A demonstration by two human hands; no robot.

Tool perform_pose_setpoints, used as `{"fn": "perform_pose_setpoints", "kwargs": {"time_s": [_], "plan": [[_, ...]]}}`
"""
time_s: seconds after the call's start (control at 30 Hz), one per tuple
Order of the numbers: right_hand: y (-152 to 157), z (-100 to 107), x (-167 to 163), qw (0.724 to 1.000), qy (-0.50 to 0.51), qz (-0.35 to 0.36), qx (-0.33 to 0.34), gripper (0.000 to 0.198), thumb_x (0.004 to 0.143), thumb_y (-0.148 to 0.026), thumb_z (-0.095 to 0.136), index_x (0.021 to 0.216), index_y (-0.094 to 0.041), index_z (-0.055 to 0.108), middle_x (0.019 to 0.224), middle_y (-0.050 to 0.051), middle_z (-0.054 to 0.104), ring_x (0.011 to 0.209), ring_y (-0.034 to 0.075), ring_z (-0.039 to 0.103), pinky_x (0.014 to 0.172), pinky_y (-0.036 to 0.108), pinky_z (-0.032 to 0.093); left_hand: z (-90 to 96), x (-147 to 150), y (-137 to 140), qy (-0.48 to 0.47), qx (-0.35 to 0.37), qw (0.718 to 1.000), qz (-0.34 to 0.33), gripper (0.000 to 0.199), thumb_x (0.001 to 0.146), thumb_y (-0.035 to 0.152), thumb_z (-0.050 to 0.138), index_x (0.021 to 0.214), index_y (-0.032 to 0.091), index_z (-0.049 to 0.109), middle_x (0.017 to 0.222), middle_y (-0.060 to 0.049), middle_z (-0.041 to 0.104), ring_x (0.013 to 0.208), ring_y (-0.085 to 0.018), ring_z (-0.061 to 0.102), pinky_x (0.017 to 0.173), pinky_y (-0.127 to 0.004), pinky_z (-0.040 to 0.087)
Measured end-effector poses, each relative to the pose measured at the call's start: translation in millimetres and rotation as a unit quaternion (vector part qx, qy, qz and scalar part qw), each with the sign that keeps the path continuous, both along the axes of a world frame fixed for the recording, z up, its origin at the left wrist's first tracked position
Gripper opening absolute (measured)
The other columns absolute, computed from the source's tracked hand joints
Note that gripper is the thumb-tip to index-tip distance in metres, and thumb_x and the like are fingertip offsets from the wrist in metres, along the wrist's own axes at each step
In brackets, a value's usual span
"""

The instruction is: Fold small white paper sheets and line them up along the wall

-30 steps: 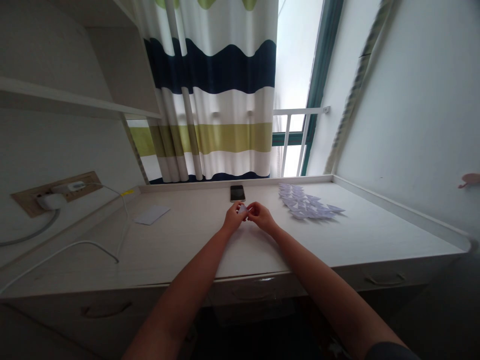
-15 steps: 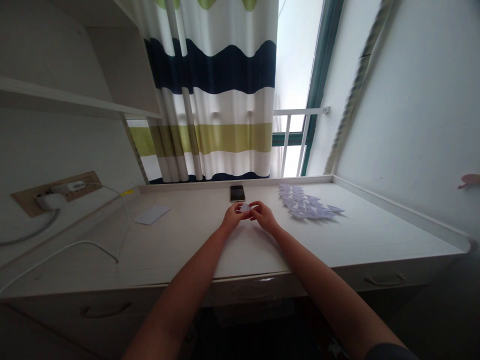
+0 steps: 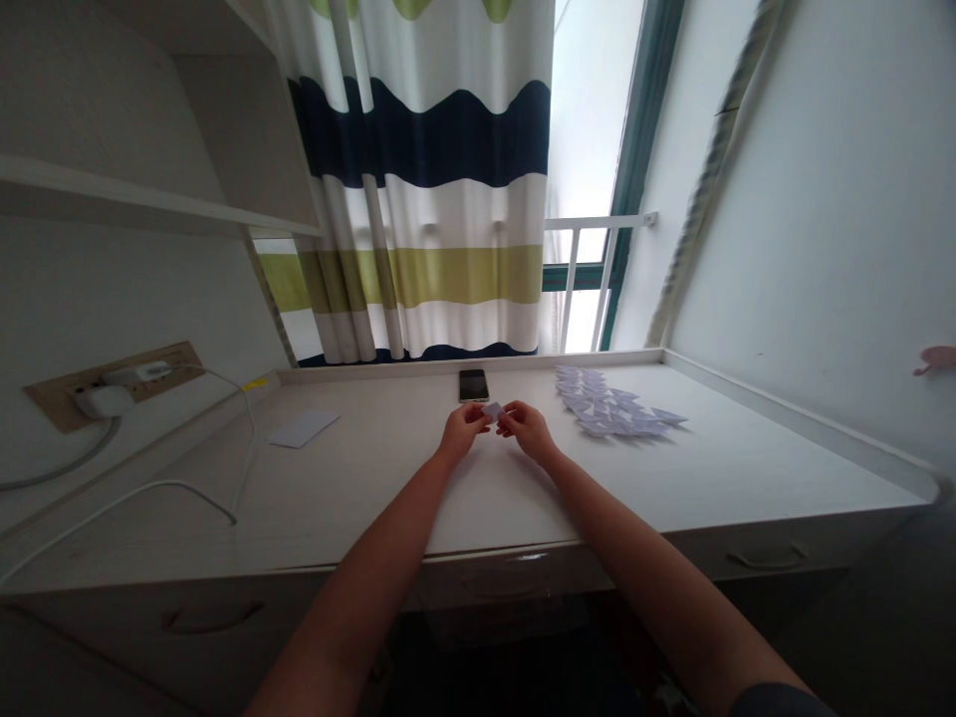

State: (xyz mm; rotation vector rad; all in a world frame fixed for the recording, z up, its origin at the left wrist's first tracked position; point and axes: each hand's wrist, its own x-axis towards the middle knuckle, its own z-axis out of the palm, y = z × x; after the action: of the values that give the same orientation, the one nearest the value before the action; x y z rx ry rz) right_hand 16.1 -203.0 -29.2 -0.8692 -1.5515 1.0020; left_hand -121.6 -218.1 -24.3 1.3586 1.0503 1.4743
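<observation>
Between my two hands is a small piece of folded white paper (image 3: 494,410), held just above the desk. My left hand (image 3: 464,429) pinches its left side, and my right hand (image 3: 524,428) pinches the right side. The fingers cover part of the paper, so its folds are hard to make out. To the right of my hands lies a group of several folded white paper pieces (image 3: 616,406), pointed in shape and set close together. A flat stack or sheet of white paper (image 3: 303,428) rests on the left of the desk.
Just beyond my hands a dark phone (image 3: 473,384) lies on the white desk (image 3: 358,498). A white cable (image 3: 168,483) runs over the desk's left side from a wall socket (image 3: 112,383). A striped curtain (image 3: 418,219) hangs behind the desk's raised back edge.
My hands have drawn slightly apart around the folded paper, and it has turned a little, with more of it showing between the fingers. Everything else stays in place.
</observation>
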Motion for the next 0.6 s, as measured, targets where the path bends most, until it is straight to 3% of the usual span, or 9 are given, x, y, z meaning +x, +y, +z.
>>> {"fn": "perform_pose_setpoints", "kwargs": {"time_s": [0.17, 0.3, 0.4, 0.6], "plan": [[1.9, -1.9, 0.0, 1.000, 0.028, 0.005, 0.007, 0.020, 0.064, -0.036, 0.059, 0.068, -0.018, 0.052, 0.055, -0.001, 0.060, 0.053, 0.013, 0.059, 0.054, 0.027, 0.049, 1.1, 0.2, -2.9, -0.005, -0.063, 0.998, -0.019, 0.021, 0.063, 0.026, 0.064, 0.080, 0.014, 0.057, 0.059, -0.001, 0.058, 0.055, -0.011, 0.056, 0.054, -0.025, 0.047], [2.9, -2.9, 0.9, 0.999, -0.016, -0.021, 0.038, 0.006, 0.064, -0.022, 0.056, 0.068, -0.017, 0.055, 0.059, -0.001, 0.061, 0.055, 0.012, 0.058, 0.058, 0.027, 0.049, 5.4, -1.1, -6.7, -0.054, -0.083, 0.994, -0.053, 0.016, 0.066, 0.021, 0.059, 0.080, 0.013, 0.060, 0.070, -0.005, 0.063, 0.066, -0.013, 0.060, 0.063, -0.026, 0.048], [4.1, -4.3, 0.8, 0.997, -0.046, -0.031, 0.052, 0.011, 0.061, -0.012, 0.052, 0.070, -0.017, 0.057, 0.063, -0.001, 0.062, 0.058, 0.012, 0.059, 0.062, 0.027, 0.048, 7.2, -2.0, -7.3, -0.094, -0.099, 0.990, -0.044, 0.014, 0.069, 0.024, 0.055, 0.072, 0.011, 0.061, 0.072, -0.006, 0.062, 0.066, -0.013, 0.060, 0.065, -0.028, 0.048], [0.9, -2.6, -0.1, 0.991, -0.107, -0.043, 0.074, 0.010, 0.066, -0.019, 0.051, 0.071, -0.017, 0.060, 0.065, 0.001, 0.062, 0.060, 0.012, 0.057, 0.060, 0.027, 0.047, 2.4, -2.1, -4.0, -0.067, -0.089, 0.993, -0.022, 0.021, 0.055, 0.022, 0.070, 0.068, 0.011, 0.057, 0.068, -0.003, 0.060, 0.065, -0.012, 0.057, 0.062, -0.026, 0.048]]}}
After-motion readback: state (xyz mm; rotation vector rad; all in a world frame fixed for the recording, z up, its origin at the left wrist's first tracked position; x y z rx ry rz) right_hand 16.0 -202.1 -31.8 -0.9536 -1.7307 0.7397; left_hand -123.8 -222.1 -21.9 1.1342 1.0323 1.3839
